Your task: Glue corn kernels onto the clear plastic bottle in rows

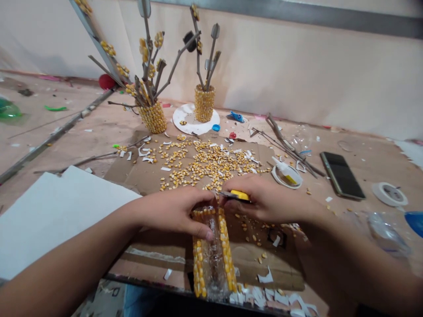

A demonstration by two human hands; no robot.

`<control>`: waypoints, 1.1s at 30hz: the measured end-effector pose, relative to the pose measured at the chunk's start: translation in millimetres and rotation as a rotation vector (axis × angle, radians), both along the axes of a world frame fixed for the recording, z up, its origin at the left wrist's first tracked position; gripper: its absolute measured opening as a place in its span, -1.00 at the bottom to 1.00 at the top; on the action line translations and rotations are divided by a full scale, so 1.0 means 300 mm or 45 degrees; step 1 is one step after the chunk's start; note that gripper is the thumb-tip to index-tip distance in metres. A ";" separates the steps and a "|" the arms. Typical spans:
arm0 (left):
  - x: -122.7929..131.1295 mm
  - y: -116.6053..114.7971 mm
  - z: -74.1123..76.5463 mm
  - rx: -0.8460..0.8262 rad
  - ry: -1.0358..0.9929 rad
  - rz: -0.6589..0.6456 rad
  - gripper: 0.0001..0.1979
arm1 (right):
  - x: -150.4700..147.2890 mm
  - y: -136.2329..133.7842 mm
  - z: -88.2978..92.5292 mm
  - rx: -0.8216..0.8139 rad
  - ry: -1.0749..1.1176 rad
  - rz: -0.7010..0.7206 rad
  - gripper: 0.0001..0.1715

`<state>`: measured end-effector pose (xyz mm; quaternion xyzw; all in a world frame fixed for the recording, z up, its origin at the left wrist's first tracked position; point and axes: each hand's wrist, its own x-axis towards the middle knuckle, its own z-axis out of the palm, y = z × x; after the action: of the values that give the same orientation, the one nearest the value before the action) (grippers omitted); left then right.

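Note:
A clear plastic container (214,259) lies near the table's front edge, with rows of yellow corn kernels (228,251) stuck along both sides and a bare strip between them. My left hand (180,215) is closed around its far end, the thumb on the bare strip. In my right hand (261,198) is a yellow-and-black cutter (240,195), its metal blade pointing left at the container's far rim. My fingers partly hide the blade and that rim. Loose corn kernels (211,163) are scattered over the cardboard (132,171) just beyond both hands.
Two kernel-covered pots (152,118) with twigs stand at the back, one on a white plate (180,119). A glue bottle (287,171), phone (342,174) and tape roll (390,194) are at right. White sheets (62,211) lie left; paper scraps (264,297) line the front.

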<state>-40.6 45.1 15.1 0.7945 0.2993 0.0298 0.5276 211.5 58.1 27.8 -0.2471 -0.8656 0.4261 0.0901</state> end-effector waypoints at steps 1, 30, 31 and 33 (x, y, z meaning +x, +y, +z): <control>0.000 0.001 0.000 -0.047 -0.014 -0.017 -0.53 | -0.004 -0.003 -0.002 0.013 0.001 0.004 -0.85; 0.003 -0.002 0.015 -0.130 -0.010 0.014 -0.63 | -0.031 -0.050 -0.024 0.299 -0.082 -0.104 -0.74; 0.003 -0.002 0.015 -0.143 -0.020 0.014 -0.63 | -0.030 -0.050 -0.024 0.306 -0.094 -0.120 -0.75; 0.002 -0.002 0.016 -0.186 -0.028 0.014 -0.61 | -0.029 -0.051 -0.020 0.317 -0.103 -0.143 -0.76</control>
<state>-40.0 44.4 20.0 0.7519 0.2992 0.0194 0.5871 202.8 42.9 21.6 -0.2991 -0.8995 0.2992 0.1088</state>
